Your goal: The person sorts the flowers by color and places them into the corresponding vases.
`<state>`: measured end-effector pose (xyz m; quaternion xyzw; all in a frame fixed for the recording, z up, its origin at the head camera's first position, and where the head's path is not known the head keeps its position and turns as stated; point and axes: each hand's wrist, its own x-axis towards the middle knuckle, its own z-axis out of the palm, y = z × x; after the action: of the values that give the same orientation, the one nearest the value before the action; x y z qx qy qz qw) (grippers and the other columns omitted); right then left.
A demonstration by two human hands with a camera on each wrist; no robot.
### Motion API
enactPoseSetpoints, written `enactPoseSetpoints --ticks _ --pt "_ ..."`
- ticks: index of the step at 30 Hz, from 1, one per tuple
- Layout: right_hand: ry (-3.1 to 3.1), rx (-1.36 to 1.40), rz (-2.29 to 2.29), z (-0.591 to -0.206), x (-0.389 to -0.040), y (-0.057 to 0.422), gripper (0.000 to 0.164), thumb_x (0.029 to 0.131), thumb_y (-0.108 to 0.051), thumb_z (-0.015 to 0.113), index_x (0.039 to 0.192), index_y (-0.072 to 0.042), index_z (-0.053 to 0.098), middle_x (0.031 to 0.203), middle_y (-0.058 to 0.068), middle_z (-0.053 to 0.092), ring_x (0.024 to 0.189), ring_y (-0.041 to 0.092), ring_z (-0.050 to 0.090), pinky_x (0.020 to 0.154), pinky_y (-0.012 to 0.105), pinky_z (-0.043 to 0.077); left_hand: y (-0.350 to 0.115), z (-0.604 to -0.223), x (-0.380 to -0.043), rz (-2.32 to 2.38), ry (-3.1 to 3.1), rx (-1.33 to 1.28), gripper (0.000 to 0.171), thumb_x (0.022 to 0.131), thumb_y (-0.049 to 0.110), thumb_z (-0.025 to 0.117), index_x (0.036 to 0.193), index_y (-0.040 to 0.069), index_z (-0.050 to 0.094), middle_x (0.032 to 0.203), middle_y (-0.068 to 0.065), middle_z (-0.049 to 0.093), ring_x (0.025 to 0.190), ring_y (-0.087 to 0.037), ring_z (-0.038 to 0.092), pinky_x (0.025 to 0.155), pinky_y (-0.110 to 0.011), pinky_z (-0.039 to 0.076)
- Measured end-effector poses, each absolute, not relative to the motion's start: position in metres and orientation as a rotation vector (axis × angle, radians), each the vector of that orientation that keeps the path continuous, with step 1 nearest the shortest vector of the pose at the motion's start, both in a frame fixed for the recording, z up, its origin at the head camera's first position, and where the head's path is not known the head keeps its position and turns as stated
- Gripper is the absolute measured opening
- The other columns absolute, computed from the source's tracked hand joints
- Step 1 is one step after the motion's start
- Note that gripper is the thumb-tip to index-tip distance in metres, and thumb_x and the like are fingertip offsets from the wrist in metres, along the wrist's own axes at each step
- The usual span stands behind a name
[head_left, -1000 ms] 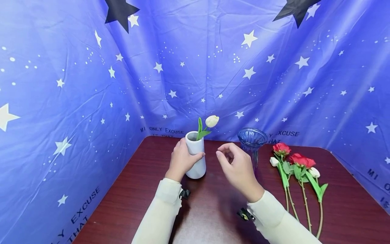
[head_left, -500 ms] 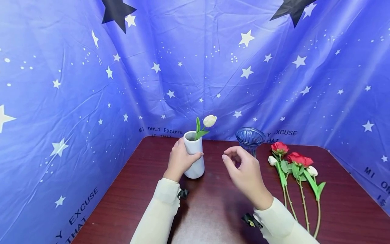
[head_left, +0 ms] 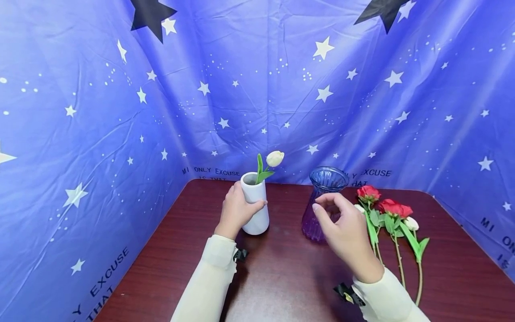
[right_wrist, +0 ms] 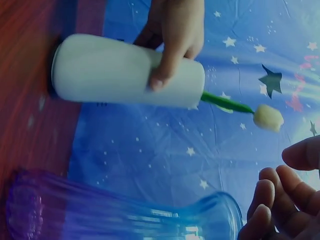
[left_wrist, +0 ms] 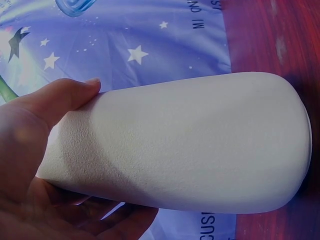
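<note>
My left hand (head_left: pixel 235 213) grips the white vase (head_left: pixel 258 221), its thumb lying across the front. The vase stands upright on the table, and a white tulip (head_left: pixel 275 158) with green leaves leans out of its mouth to the right. In the left wrist view, the fingers wrap the upper part of the vase (left_wrist: pixel 200 145). My right hand (head_left: pixel 349 237) is in the air before the blue and purple glass vase (head_left: pixel 311 221), fingers loosely bent with nothing between them. The right wrist view shows the glass vase (right_wrist: pixel 150 215) close beside the fingertips (right_wrist: pixel 262 192).
Red roses (head_left: pixel 396 208) and white tulips (head_left: pixel 411 223) with long stems lie on the right side of the dark red wooden table (head_left: pixel 177 259). A blue cloth (head_left: pixel 257 89) printed with stars hangs around the back and sides.
My right hand has moved right, away from the white vase, across the front of the glass vase. The left hand keeps its hold on the white vase, which stays in place.
</note>
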<state>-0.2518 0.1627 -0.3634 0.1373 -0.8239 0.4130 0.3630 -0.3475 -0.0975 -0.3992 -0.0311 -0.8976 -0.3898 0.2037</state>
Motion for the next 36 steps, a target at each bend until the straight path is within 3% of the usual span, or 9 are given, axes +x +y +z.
enactPoseSetpoints --ticks 7,13,18,25,32,36 --pt "-2.188 0.253 0.965 -0.362 -0.253 0.185 0.010 0.091 -0.015 0.077 0.100 -0.018 0.073 0.082 -0.004 0.071 0.069 0.006 0.060 0.061 0.014 0.045 -0.097 -0.401 -0.349 -1.074 -2.501 -0.098 0.081 0.073 0.049 0.090 0.132 0.007 0.055 0.111 -0.008 0.064 0.100 -0.030 0.067 0.082 -0.047 0.059" --pt "-2.312 0.160 0.876 -0.364 -0.264 0.213 0.007 0.091 -0.020 0.074 0.098 -0.018 0.072 0.082 -0.003 0.069 0.066 0.006 0.058 0.059 0.020 0.043 -0.096 -0.402 -0.348 -1.067 -2.505 -0.099 0.080 0.072 0.049 0.090 0.131 0.007 0.055 0.111 -0.009 0.064 0.099 -0.030 0.067 0.083 -0.047 0.058" --pt "-2.374 0.093 0.809 -0.365 -0.274 0.237 0.010 0.092 -0.025 0.072 0.098 -0.017 0.073 0.083 0.000 0.069 0.065 0.007 0.055 0.058 0.026 0.041 -0.095 -0.399 -0.348 -1.067 -2.508 -0.105 0.080 0.073 0.048 0.090 0.132 0.007 0.055 0.111 -0.009 0.064 0.100 -0.031 0.067 0.083 -0.047 0.059" --pt "-2.418 -0.002 0.813 -0.363 -0.280 0.263 0.018 0.092 -0.027 0.070 0.102 -0.012 0.073 0.085 0.004 0.071 0.066 0.007 0.055 0.060 0.025 0.040 -0.096 -0.396 -0.347 -1.084 -2.511 -0.100 0.080 0.073 0.048 0.089 0.133 0.007 0.055 0.111 -0.009 0.063 0.100 -0.030 0.067 0.082 -0.047 0.059" --pt "-2.486 -0.098 0.783 -0.367 -0.285 0.283 0.024 0.094 -0.031 0.066 0.106 -0.012 0.074 0.093 0.009 0.074 0.077 0.023 0.060 0.062 0.033 0.040 -0.098 -0.398 -0.348 -1.102 -2.510 -0.087 0.081 0.074 0.048 0.089 0.134 0.009 0.054 0.113 -0.008 0.063 0.101 -0.029 0.067 0.083 -0.048 0.060" --pt "-2.503 -0.108 0.768 -0.374 -0.289 0.292 0.024 0.093 -0.029 0.066 0.104 -0.009 0.073 0.090 0.009 0.074 0.075 0.024 0.060 0.063 0.034 0.040 -0.098 -0.399 -0.348 -1.107 -2.508 -0.082 0.080 0.073 0.048 0.090 0.134 0.009 0.054 0.113 -0.008 0.063 0.101 -0.029 0.067 0.083 -0.048 0.059"
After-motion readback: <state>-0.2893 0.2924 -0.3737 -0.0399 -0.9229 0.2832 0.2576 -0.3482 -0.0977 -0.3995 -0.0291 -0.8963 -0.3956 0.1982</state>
